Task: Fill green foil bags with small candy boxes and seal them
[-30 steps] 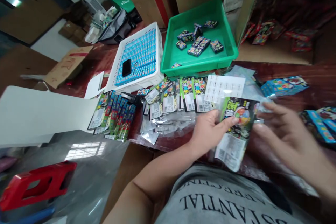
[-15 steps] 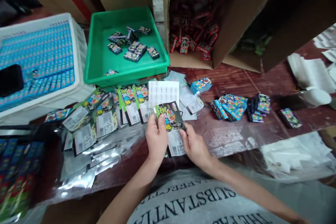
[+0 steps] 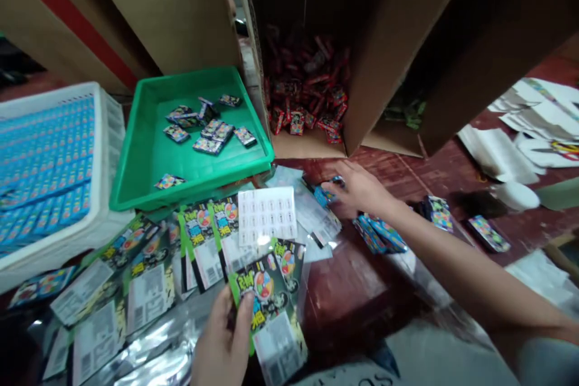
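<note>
My left hand grips the edge of a black and green printed pouch, thumb on its front. Another pouch of the same print lies partly hidden behind it. Out across the table, my right hand has its fingers closed around a small blue candy box, slightly blurred. Close to that hand lies a pile of blue candy boxes, partly covered by my forearm. A white sheet of stickers rests on more printed pouches between my hands and the green tray.
A green tray holds several dark small boxes. Left of it stands a white basket packed with blue boxes. An open carton contains red boxes. Dark boxes, a white round lid and scissors lie at the right.
My right hand has let go of the pouch and moved forward and right to the single blue candy box. My left hand keeps the pouch, now lower and left in view. The camera view has shifted.
</note>
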The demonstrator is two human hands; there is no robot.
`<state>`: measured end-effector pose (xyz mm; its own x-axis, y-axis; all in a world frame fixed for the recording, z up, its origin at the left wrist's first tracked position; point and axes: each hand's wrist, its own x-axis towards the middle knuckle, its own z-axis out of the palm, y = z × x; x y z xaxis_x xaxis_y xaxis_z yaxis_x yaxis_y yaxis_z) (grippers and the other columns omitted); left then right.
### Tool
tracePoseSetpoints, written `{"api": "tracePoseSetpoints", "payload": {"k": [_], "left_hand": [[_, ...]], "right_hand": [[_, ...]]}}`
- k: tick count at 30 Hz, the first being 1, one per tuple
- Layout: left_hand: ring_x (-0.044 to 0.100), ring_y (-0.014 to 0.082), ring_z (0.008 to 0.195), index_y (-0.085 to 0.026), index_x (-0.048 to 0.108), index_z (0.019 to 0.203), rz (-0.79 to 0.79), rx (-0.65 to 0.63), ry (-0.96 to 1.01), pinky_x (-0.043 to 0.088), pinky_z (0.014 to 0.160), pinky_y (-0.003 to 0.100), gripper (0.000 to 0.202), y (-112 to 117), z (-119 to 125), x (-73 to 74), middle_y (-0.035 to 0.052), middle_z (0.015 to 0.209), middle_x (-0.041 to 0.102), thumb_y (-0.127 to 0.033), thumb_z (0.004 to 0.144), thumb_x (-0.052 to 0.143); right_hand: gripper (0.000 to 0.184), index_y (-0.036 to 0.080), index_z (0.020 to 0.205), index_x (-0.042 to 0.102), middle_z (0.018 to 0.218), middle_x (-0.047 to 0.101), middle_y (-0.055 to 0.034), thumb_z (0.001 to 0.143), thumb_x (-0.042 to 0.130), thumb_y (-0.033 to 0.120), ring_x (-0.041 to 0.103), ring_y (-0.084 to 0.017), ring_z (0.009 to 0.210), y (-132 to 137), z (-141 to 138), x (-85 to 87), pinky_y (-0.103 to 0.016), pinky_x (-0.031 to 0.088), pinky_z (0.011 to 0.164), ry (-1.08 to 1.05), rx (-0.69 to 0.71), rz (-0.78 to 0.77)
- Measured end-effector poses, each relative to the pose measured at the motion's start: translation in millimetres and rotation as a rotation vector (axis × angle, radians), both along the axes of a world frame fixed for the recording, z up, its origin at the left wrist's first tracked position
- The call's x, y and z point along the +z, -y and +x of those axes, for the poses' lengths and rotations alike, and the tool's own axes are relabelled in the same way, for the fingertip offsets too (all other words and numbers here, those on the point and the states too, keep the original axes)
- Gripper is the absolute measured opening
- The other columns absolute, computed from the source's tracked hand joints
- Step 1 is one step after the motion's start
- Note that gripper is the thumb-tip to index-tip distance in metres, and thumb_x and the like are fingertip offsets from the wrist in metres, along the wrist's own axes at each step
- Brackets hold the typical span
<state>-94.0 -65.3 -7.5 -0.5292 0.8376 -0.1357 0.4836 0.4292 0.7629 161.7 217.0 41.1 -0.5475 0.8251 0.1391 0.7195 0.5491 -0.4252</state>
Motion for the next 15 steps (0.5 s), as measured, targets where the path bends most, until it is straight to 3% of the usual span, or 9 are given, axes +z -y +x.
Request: {"api": "tracePoseSetpoints", "payload": {"k": [3, 5, 7, 8, 10, 11, 13, 15], "left_hand": [[0.064, 0.0389, 0.12, -0.025, 0.049, 0.145, 0.171, -0.031, -0.448, 0.052, 0.102, 0.056, 0.065, -22, -41, 23.9, 0.0158, 0.135, 0.065, -0.054, 0.089, 0.065], [0.056, 0.0387, 0.132, -0.025, 0.053, 0.142, 0.271, -0.118, -0.699, 0.041, 0.113, 0.058, 0.055, -65, -75, 45.0, 0.0165, 0.142, 0.06, -0.046, 0.093, 0.062], [0.058, 0.0334, 0.13, -0.024, 0.06, 0.135, 0.287, -0.318, -0.786, 0.041, 0.115, 0.051, 0.04, -131, -110, 64.2, 0.0136, 0.136, 0.065, -0.041, 0.099, 0.052], [0.057, 0.0324, 0.132, -0.022, 0.06, 0.135, 0.171, -0.423, -0.803, 0.04, 0.116, 0.049, 0.04, -169, -127, 71.4, 0.0133, 0.137, 0.066, -0.038, 0.102, 0.044], [0.057, 0.0326, 0.133, -0.02, 0.06, 0.137, -0.123, -0.391, -0.819, 0.042, 0.114, 0.046, 0.043, -247, -156, 79.1, 0.0136, 0.142, 0.064, -0.037, 0.1, 0.046], [0.062, 0.0356, 0.127, -0.016, 0.06, 0.137, -0.185, -0.35, -0.813, 0.047, 0.108, 0.046, 0.048, -283, -167, 79.5, 0.0183, 0.136, 0.067, -0.042, 0.097, 0.052], [0.067, 0.0418, 0.115, -0.002, 0.059, 0.132, -0.233, -0.326, -0.801, 0.052, 0.098, 0.051, 0.073, -341, -179, 75.1, 0.0293, 0.124, 0.07, -0.062, 0.09, 0.058], [0.067, 0.0445, 0.112, 0.008, 0.058, 0.123, -0.184, -0.406, -0.773, 0.052, 0.096, 0.053, 0.098, -378, -181, 67.0, 0.0332, 0.114, 0.071, -0.08, 0.08, 0.059]], "right_hand": [[0.044, 0.017, 0.138, 0.058, 0.133, 0.067, -0.0137, 0.1, 0.06, 0.041, 0.06, -0.028, 0.128, -52, -30, 10.9, -0.043, 0.047, 0.112, 0.189, 0.146, 0.004], [0.039, 0.018, 0.137, 0.06, 0.136, 0.066, -0.0121, 0.102, 0.058, 0.035, 0.06, -0.024, 0.13, -82, -60, 16.6, -0.037, 0.045, 0.114, 0.276, 0.18, 0.003], [0.033, 0.013, 0.13, 0.065, 0.134, 0.067, -0.0174, 0.102, 0.058, 0.03, 0.062, -0.027, 0.127, -111, -92, 22.1, -0.039, 0.047, 0.111, 0.346, 0.126, 0.002], [0.031, 0.01, 0.126, 0.066, 0.131, 0.067, -0.0194, 0.102, 0.06, 0.029, 0.064, -0.028, 0.124, -125, -107, 24.9, -0.042, 0.05, 0.108, 0.376, 0.084, -0.003], [0.034, 0.01, 0.126, 0.064, 0.129, 0.066, -0.0176, 0.1, 0.065, 0.032, 0.066, -0.028, 0.116, -150, -130, 30.5, -0.046, 0.055, 0.099, 0.446, -0.006, -0.028], [0.036, 0.012, 0.127, 0.064, 0.129, 0.066, -0.0152, 0.099, 0.066, 0.034, 0.067, -0.026, 0.112, -159, -136, 33.5, -0.047, 0.057, 0.096, 0.473, -0.043, -0.044], [0.033, 0.013, 0.124, 0.065, 0.125, 0.068, -0.0145, 0.1, 0.064, 0.035, 0.069, -0.026, 0.109, -169, -133, 39.8, -0.043, 0.058, 0.092, 0.499, -0.089, -0.063], [0.032, 0.011, 0.122, 0.068, 0.125, 0.069, -0.02, 0.102, 0.059, 0.033, 0.069, -0.03, 0.114, -165, -112, 47.3, -0.04, 0.056, 0.095, 0.498, -0.116, -0.059]]}}
